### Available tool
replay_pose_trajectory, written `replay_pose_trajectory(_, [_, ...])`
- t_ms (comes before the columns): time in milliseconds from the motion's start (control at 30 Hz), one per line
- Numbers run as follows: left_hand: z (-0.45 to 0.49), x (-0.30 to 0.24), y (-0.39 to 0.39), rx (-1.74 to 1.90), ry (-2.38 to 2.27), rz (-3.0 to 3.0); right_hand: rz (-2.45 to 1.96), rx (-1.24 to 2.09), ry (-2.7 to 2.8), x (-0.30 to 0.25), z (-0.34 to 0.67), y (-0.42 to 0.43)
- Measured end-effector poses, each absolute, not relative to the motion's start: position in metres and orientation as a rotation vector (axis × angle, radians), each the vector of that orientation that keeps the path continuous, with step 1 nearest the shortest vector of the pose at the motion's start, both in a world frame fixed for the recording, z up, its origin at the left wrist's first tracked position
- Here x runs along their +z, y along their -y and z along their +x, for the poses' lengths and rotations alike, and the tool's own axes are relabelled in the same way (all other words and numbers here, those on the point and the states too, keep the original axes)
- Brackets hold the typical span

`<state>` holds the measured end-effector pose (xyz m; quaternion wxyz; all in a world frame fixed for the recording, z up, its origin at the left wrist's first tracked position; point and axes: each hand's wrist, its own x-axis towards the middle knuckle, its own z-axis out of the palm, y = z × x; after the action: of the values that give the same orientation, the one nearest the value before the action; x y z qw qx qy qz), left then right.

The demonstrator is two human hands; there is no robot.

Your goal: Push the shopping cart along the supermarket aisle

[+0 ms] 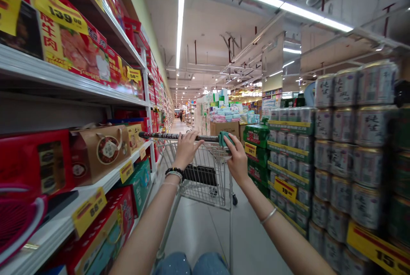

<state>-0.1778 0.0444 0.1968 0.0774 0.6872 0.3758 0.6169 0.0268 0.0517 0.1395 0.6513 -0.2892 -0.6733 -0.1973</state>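
A wire shopping cart (205, 181) stands in a store aisle straight ahead of me. My left hand (186, 149) is wrapped round its dark handle bar (166, 136), with bead bracelets on the wrist. My right hand (236, 159) grips the green right end of the same handle (224, 137), a thin bangle on the forearm. Both arms reach forward over my knees in blue jeans (192, 264). The cart's basket looks empty apart from a dark flap.
Shelves on the left (64, 78) hold red and brown gift boxes (99, 151) with yellow price tags. On the right rise stacked packs of cans (349, 147) and green cartons (256, 136). Further goods piles (224, 115) stand ahead; the grey aisle floor (208, 228) runs forward.
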Motion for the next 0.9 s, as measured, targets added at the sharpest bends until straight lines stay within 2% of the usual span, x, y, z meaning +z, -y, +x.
replay_pose_trajectory(100, [-0.202, 0.201, -0.052, 1.896, -1.343, 2.034, -0.71, -0.448, 1.476, 0.14, 0.045, -0.065])
replay_pose_trajectory(233, [-0.2, 0.201, -0.06, 1.635, -1.755, 2.348, -0.833, -0.391, 1.348, 0.145, 0.054, -0.078])
replay_pose_trajectory(367, [-0.174, 0.198, -0.062, 1.499, -2.002, 2.521, -0.943, -0.474, 1.318, 0.154, 0.054, -0.079])
replay_pose_trajectory(533, [-0.143, 0.192, -0.061, 1.641, -2.03, 2.517, -0.958, -0.626, 1.357, 0.164, 0.049, -0.076])
replay_pose_trajectory(733, [-0.115, 0.187, -0.05, 1.761, -1.997, 2.514, -0.888, -0.74, 1.655, 0.171, 0.025, -0.069])
replay_pose_trajectory(900, [-0.124, 0.19, -0.041, 1.735, -1.928, 2.653, -0.844, -0.826, 1.736, 0.174, 0.083, -0.063])
